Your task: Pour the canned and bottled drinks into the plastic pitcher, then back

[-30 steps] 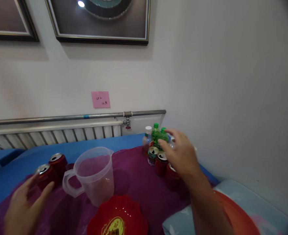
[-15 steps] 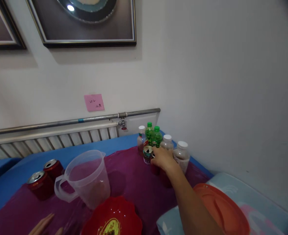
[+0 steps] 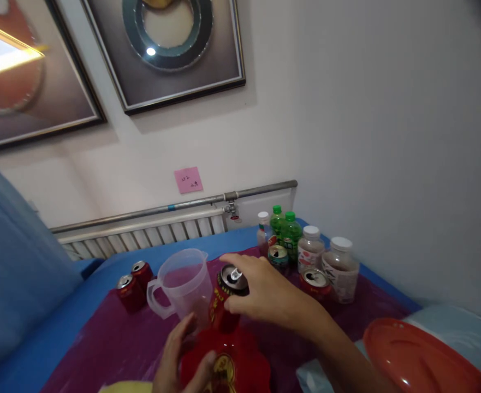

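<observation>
My right hand (image 3: 267, 292) grips a red drink can (image 3: 223, 308) with yellow lettering near its opened top. The can is over the far edge of a glossy red scalloped dish (image 3: 254, 360); whether it touches the dish I cannot tell. At the near left of the dish, my left hand (image 3: 178, 357) is open, thumb and fingers apart, with nothing in it. A translucent plastic measuring jug (image 3: 193, 286) stands upright just behind, its handle toward the left.
Two red cans (image 3: 131, 295) stand left of the jug. To the right are green-capped bottles (image 3: 291, 237), white-capped jars (image 3: 341, 270), a green can (image 3: 278, 256) and another red can (image 3: 315, 281). An orange lid (image 3: 420, 355) lies at right. A radiator (image 3: 142, 234) lines the wall.
My right hand has come back from among the bottles to the dish with a red can in it. My left hand has moved up beside the dish. The view has swung left.
</observation>
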The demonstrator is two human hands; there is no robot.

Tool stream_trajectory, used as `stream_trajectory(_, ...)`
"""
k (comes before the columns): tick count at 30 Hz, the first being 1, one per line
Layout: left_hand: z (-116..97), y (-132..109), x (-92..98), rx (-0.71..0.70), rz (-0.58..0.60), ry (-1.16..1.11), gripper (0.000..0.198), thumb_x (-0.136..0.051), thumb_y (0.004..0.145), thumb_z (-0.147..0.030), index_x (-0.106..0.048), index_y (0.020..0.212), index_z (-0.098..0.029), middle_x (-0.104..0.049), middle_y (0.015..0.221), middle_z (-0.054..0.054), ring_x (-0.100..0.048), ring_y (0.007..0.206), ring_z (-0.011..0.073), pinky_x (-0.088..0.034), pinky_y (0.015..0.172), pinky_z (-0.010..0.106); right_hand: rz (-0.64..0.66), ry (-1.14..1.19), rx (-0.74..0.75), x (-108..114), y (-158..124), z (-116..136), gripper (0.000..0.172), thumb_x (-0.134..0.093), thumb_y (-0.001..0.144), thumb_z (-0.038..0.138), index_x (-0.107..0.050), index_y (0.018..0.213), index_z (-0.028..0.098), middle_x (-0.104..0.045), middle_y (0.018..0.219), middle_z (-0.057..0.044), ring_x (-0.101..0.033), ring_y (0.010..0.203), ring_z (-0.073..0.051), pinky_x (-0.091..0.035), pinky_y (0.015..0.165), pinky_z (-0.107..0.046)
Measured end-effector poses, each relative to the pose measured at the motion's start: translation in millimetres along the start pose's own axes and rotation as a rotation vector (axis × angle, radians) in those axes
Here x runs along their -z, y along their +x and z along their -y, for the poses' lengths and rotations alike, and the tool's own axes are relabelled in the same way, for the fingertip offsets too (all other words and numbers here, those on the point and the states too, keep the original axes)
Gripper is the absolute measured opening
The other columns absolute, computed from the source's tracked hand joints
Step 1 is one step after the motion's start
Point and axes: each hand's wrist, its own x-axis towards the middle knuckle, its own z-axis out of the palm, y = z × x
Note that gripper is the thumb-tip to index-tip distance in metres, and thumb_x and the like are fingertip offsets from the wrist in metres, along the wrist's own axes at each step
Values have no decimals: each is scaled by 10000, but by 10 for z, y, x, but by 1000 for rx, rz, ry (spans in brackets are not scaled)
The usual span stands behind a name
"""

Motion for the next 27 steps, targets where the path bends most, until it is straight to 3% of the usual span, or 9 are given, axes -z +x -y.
stream_trajectory(4,-67,-59,-143,133,94,-250,779,-877,469,-462,-637,1179,-249,-665,1216,138,-609,1144,365,-512,964,457,86,208,40,-108,-94,233,750,-727,620,253,-549,1349,257,-623,1286,-83,-531,1192,-306,-354,1052,-442)
stream_trajectory(9,-74,-68,-111,258,74,-402,759,-876,465,-503,-650,1132,-220,-719,1075,133,-648,1067,372,-527,924,480,111,498,-51,-213,-85,269,940,-807,580,279,-436,1443,255,-577,1353,-97,-508,1243,-315,-378,1061,-463)
stream_trajectory(14,-131,79,-60,226,45,-406,751,-866,511,-483,-639,1170,-203,-712,1103,154,-636,1099,363,-516,946,456,296,840,9,-407,16,192,749,-741,601,143,-548,1320,222,-694,1159,-57,-642,1036,-251,-498,922,-388)
stream_trajectory(19,-78,111,8,139,150,-429,687,-847,596,-397,-612,1218,-227,-648,1258,145,-586,1196,343,-485,1007,433,269,952,-44,-572,97,161,704,-686,590,116,-548,1277,180,-705,1095,-52,-639,1034,-252,-503,896,-373)
stream_trajectory(21,-73,124,113,67,75,-362,693,-819,627,-427,-585,1256,-254,-593,1343,126,-562,1227,331,-484,1010,419,257,1005,-33,-578,123,119,681,-669,610,138,-535,1277,171,-705,1082,-49,-643,1020,-245,-500,902,-374)
stream_trajectory(23,-59,193,266,34,-125,-209,627,-763,678,-480,-585,1238,-262,-577,1359,107,-547,1242,318,-483,1006,415,201,1021,-20,-543,150,57,646,-668,639,183,-530,1271,172,-695,1115,-57,-639,1033,-243,-484,937,-388)
stream_trajectory(25,1,327,425,107,-318,-82,549,-710,718,-499,-594,1189,-242,-596,1324,107,-543,1241,314,-477,1004,433,129,972,-11,-477,175,-10,656,-675,652,220,-519,1287,180,-680,1164,-69,-628,1062,-248,-458,980,-416)
stream_trajectory(27,122,495,532,263,-408,-68,524,-712,713,-468,-585,1157,-220,-599,1308,118,-540,1239,311,-475,996,439,73,890,-12,-401,194,-67,698,-676,651,230,-499,1325,189,-670,1190,-79,-617,1085,-258,-441,1002,-441)
